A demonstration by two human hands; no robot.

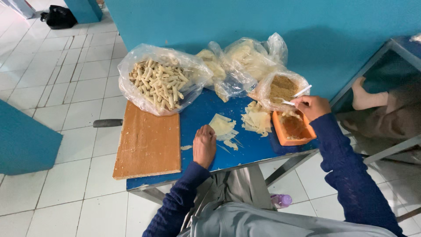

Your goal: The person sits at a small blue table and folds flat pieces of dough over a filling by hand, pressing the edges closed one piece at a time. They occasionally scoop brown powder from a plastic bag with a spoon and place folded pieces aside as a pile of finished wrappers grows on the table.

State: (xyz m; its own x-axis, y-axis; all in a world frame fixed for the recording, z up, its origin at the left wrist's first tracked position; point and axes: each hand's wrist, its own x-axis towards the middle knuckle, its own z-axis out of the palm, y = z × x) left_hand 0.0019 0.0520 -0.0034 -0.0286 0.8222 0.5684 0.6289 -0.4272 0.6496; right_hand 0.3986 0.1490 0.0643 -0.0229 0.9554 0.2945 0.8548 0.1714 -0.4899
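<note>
Blue table (pixel 199 117) carries a wooden board (pixel 148 144) and a bag of rolled pastries (pixel 158 83). Left hand (pixel 204 146), fingers curled, presses a pastry sheet (pixel 222 126) mid-table; right hand (pixel 310 106) pinches a white spoon (pixel 287 102) over the orange tub (pixel 293 128).

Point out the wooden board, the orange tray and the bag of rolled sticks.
wooden board (pixel 147 145): head view, middle of its bare top.
orange tray (pixel 280 134): head view, its near left rim.
bag of rolled sticks (pixel 158 83): head view, the pile of rolls inside.
</note>
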